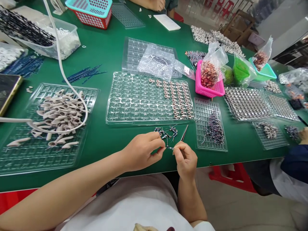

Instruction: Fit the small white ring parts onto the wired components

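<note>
My left hand (144, 150) pinches one end of a small wired electronic part (169, 148) between thumb and fingertips. At its other end, the thumb and forefinger of my right hand (185, 158) are closed on it. A pair of metal tweezers (184, 132) sticks out from my right hand, points away from me. Just beyond the fingers lies a small pile of similar dark wired parts (173, 132). Behind them is a clear moulded tray (134, 99), with several small round pale-rimmed pieces (178, 96) in its right-hand pockets.
Beige curved shells (60, 112) heap on a tray at left, a white cable (59, 51) looping over them. Right stands a tray of wired parts (214, 128), near a pink basket (209, 89). Another person's arm (304, 134) shows at the right edge, a hand (157, 4) at the top.
</note>
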`<action>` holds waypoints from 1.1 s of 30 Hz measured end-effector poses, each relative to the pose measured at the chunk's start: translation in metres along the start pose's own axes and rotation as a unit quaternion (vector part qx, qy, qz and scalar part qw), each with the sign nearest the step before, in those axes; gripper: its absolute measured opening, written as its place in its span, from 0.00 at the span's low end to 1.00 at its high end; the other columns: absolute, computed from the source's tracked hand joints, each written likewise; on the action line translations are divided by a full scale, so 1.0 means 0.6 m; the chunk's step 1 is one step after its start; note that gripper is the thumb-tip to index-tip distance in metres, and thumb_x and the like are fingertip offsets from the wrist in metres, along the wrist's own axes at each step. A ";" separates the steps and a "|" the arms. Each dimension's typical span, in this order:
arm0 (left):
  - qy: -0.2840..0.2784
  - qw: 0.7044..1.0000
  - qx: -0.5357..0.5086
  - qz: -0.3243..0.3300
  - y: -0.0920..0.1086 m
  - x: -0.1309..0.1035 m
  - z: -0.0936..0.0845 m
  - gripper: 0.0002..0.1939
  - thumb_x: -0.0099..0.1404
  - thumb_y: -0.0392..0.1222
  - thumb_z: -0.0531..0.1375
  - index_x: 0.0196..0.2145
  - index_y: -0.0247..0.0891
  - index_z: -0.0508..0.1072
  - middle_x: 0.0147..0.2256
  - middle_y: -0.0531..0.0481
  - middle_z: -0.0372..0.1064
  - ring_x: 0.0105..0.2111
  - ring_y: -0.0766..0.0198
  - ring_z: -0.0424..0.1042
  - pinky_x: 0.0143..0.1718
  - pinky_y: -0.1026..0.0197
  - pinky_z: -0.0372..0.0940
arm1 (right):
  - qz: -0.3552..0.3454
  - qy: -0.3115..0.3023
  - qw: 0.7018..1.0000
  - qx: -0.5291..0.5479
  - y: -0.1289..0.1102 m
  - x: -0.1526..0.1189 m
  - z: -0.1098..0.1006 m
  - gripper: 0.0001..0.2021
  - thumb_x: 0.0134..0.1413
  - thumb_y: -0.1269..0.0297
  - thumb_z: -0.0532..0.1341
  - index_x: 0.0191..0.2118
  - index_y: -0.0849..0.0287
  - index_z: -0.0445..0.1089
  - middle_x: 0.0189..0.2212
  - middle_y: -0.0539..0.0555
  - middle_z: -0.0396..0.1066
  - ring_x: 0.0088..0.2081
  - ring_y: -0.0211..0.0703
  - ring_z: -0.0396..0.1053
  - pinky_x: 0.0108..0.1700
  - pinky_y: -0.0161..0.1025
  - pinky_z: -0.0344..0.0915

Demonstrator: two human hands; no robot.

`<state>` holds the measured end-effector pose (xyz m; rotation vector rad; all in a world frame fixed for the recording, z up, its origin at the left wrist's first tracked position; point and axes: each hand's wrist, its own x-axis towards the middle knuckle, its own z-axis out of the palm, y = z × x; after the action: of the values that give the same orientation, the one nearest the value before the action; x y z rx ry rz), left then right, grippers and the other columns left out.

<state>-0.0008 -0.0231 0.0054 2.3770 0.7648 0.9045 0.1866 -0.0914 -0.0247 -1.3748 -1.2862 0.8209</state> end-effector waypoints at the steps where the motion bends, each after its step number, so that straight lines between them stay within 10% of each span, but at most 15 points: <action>1: -0.002 1.000 0.005 0.005 0.000 0.001 -0.001 0.06 0.65 0.32 0.55 0.31 0.36 0.71 0.26 0.53 0.62 0.25 0.67 0.60 0.24 0.65 0.53 | -0.001 0.001 1.000 0.003 0.001 0.000 0.000 0.09 0.60 0.67 0.58 0.27 0.57 0.65 0.24 0.46 0.63 0.26 0.34 0.60 0.29 0.34 0.56; 10: -0.015 1.000 0.001 0.000 -0.002 0.002 -0.005 0.07 0.64 0.32 0.54 0.30 0.36 0.70 0.25 0.53 0.62 0.25 0.67 0.60 0.24 0.64 0.53 | -0.008 0.012 1.000 0.013 0.004 0.000 -0.002 0.09 0.60 0.67 0.58 0.27 0.57 0.65 0.24 0.46 0.63 0.27 0.34 0.60 0.29 0.34 0.56; 14: -0.035 0.986 -0.101 -0.126 0.001 0.007 -0.015 0.06 0.64 0.34 0.55 0.30 0.36 0.69 0.26 0.53 0.62 0.26 0.67 0.60 0.27 0.64 0.55 | -0.005 0.041 0.999 0.027 0.007 0.001 -0.001 0.09 0.59 0.67 0.58 0.27 0.57 0.66 0.23 0.46 0.63 0.27 0.35 0.60 0.29 0.34 0.56; 17: -0.071 0.915 -0.264 -0.296 0.003 0.016 -0.026 0.06 0.65 0.41 0.56 0.33 0.37 0.69 0.26 0.55 0.58 0.25 0.67 0.57 0.27 0.64 0.55 | 0.000 0.065 0.997 0.030 0.010 0.000 0.001 0.08 0.59 0.67 0.59 0.28 0.57 0.66 0.24 0.46 0.63 0.27 0.35 0.60 0.28 0.34 0.56; 23: -0.052 0.676 -0.579 -0.454 0.001 0.025 -0.034 0.15 0.55 0.36 0.57 0.41 0.33 0.73 0.32 0.51 0.62 0.26 0.69 0.59 0.28 0.64 0.55 | -0.014 0.092 0.996 0.018 0.011 -0.002 0.007 0.04 0.59 0.68 0.60 0.32 0.57 0.70 0.26 0.47 0.65 0.27 0.35 0.61 0.28 0.34 0.57; 33: -0.035 0.611 -0.645 -0.458 -0.002 0.020 -0.016 0.11 0.63 0.37 0.63 0.44 0.33 0.75 0.44 0.42 0.73 0.45 0.57 0.73 0.47 0.58 0.67 | -0.054 0.086 0.995 0.012 0.008 -0.004 0.004 0.04 0.59 0.71 0.60 0.35 0.55 0.70 0.28 0.48 0.67 0.30 0.36 0.65 0.32 0.36 0.63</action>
<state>-0.0009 -0.0122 0.0164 0.5433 0.7255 0.5052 0.1849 -0.0924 -0.0302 -1.3154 -1.2014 0.6292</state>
